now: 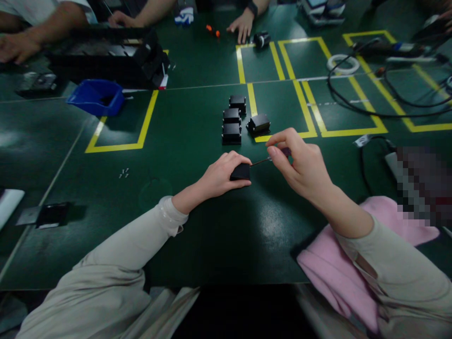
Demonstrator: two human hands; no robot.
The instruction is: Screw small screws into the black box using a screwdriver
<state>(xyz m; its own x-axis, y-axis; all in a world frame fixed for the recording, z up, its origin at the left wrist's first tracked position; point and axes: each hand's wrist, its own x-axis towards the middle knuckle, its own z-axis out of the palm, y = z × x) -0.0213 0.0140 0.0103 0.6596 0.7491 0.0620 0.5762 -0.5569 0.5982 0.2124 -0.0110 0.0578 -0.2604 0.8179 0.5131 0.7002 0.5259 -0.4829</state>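
My left hand (pixel 224 175) is closed around a small black box (pixel 240 172) on the green table, thumb and fingers along its sides. In my right hand (pixel 298 162) is a screwdriver (pixel 262 162), its thin shaft pointing left with the tip at the right end of the box. The fingers partly cover its handle. Just beyond my hands stand several similar black boxes: three in a column (pixel 231 133), and one tilted box (pixel 260 123) to their right. Several small screws (pixel 124 173) lie to the left of my left hand.
A blue bin (pixel 97 97) and a large black case (pixel 106 59) stand at the back left. Under my right forearm lies a pink cloth (pixel 335 268). Black cable (pixel 381 113) loops at the right. Other people's hands (pixel 243 24) rest across the table.
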